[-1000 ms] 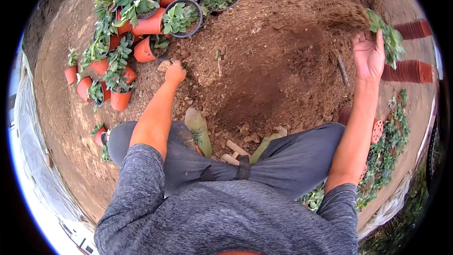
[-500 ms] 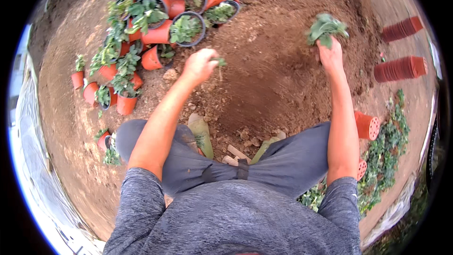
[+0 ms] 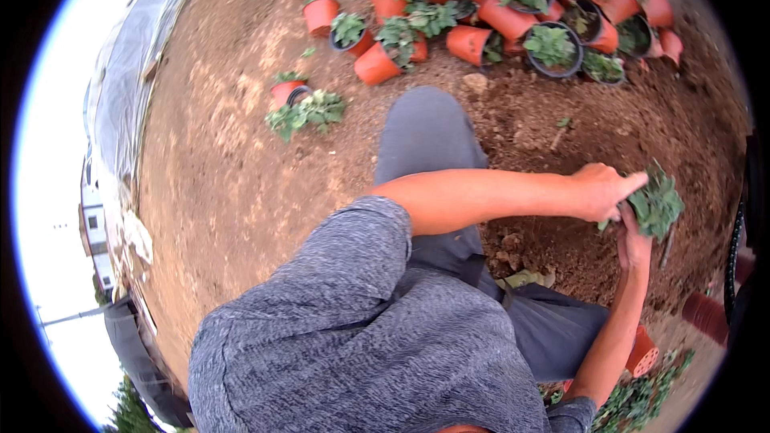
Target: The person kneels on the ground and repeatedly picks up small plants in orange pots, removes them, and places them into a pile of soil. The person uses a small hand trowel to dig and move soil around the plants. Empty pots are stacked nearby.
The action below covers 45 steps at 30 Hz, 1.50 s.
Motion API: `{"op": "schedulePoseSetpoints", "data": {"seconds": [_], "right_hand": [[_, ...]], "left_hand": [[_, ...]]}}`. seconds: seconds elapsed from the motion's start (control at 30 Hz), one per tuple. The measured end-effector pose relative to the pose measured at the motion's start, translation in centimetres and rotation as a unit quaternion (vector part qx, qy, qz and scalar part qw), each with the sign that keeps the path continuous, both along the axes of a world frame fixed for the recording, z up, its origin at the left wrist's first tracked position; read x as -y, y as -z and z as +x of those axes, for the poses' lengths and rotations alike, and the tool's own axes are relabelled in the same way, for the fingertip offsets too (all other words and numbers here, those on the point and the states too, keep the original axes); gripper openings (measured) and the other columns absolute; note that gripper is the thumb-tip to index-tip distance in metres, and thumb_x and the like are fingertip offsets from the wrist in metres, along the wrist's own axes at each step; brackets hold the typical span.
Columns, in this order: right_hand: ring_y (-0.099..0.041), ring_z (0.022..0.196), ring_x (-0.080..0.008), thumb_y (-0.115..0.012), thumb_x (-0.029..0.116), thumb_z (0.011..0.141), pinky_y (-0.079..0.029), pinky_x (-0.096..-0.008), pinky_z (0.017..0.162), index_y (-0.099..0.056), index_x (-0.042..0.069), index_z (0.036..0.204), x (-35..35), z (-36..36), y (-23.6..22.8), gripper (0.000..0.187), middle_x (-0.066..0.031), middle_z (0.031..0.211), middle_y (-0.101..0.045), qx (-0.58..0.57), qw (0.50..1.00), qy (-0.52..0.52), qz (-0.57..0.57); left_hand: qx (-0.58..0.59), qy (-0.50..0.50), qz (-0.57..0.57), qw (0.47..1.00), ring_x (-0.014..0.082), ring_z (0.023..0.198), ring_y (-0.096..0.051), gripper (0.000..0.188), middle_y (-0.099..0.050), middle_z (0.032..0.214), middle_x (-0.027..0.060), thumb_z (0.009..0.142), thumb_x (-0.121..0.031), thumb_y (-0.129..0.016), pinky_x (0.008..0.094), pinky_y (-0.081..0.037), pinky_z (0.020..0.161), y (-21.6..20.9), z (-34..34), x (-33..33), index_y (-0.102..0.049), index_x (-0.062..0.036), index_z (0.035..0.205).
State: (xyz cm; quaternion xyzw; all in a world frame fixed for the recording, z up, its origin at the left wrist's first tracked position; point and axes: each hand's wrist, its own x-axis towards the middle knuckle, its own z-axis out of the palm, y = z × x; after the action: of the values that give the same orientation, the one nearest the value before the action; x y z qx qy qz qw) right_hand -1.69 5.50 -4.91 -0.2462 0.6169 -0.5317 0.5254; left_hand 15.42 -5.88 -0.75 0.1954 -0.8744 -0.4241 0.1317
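Note:
A leafy green cutting (image 3: 658,202) is in my right hand (image 3: 634,240) at the right, its leaves spreading above the fingers. My right hand is closed around its lower part, and the stem is hidden. My left hand (image 3: 601,192) reaches across from the left, close against the leaves. Its index finger is stretched out over the plant while the other fingers look curled; I see nothing held in it. A small leaf sprig (image 3: 564,122) lies on the brown soil (image 3: 529,144) beyond my hands.
Tipped orange pots (image 3: 505,18) with green plants are heaped at the far side. Another potted plant (image 3: 309,112) lies to the left. At the lower right are an orange pot (image 3: 642,353), green plants (image 3: 650,397) and stacked red pots (image 3: 706,319).
The view has turned, so the pot heap sits further right. My hands were apart and are now together at the plant. The small leaf piece no longer shows in my left hand.

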Motion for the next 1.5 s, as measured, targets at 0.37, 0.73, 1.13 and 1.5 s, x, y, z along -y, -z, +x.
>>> {"op": "schedulePoseSetpoints", "data": {"seconds": [0.37,0.73,1.13,1.5], "right_hand": [[-0.051,0.120,-0.0221,-0.069,0.016,0.088,-0.042,-0.0412,0.101,-0.052,0.007,0.131,-7.9,-8.2,-6.1,0.047,-0.0068,0.129,-0.055,-0.113,0.980,0.140,0.083],[-0.057,0.114,-0.0289,-0.058,0.024,0.094,-0.048,-0.0396,0.093,-0.047,0.001,0.134,-26.7,-16.9,-6.9,0.047,-0.0160,0.128,-0.056,-0.252,0.811,0.492,0.193],[-0.061,0.106,-0.0231,-0.056,0.032,0.097,-0.050,-0.0345,0.086,-0.051,0.003,0.132,-22.0,-13.1,-7.3,0.046,-0.0133,0.120,-0.061,-0.295,0.840,0.411,0.197],[-0.063,0.092,-0.0169,-0.051,0.019,0.098,-0.051,-0.0264,0.071,-0.053,0.001,0.128,-1.9,-0.6,-4.9,0.035,-0.0118,0.108,-0.063,-0.248,0.968,0.042,0.016]], "left_hand": [[-0.222,-0.250,-0.172,0.927,0.0278,0.084,-0.066,0.043,-0.065,0.092,0.0134,0.076,-0.021,-0.074,0.0385,-0.054,0.074,-5.7,14.4,6.9,-0.059,-0.0050,0.113],[0.418,-0.677,-0.075,0.601,0.0367,0.100,-0.061,0.031,-0.057,0.113,0.0146,0.081,-0.021,-0.068,0.0473,-0.051,0.082,19.6,55.1,5.1,-0.057,-0.0109,0.108],[0.368,-0.688,-0.102,0.617,0.0361,0.094,-0.062,0.020,-0.062,0.101,0.0160,0.087,-0.024,-0.061,0.0470,-0.050,0.080,20.1,56.0,8.4,-0.060,-0.0105,0.101],[-0.049,-0.554,-0.170,0.814,0.0264,0.083,-0.061,0.009,-0.060,0.089,0.0112,0.085,-0.006,-0.064,0.0355,-0.049,0.076,3.3,34.9,10.8,-0.062,-0.0030,0.093]]}}
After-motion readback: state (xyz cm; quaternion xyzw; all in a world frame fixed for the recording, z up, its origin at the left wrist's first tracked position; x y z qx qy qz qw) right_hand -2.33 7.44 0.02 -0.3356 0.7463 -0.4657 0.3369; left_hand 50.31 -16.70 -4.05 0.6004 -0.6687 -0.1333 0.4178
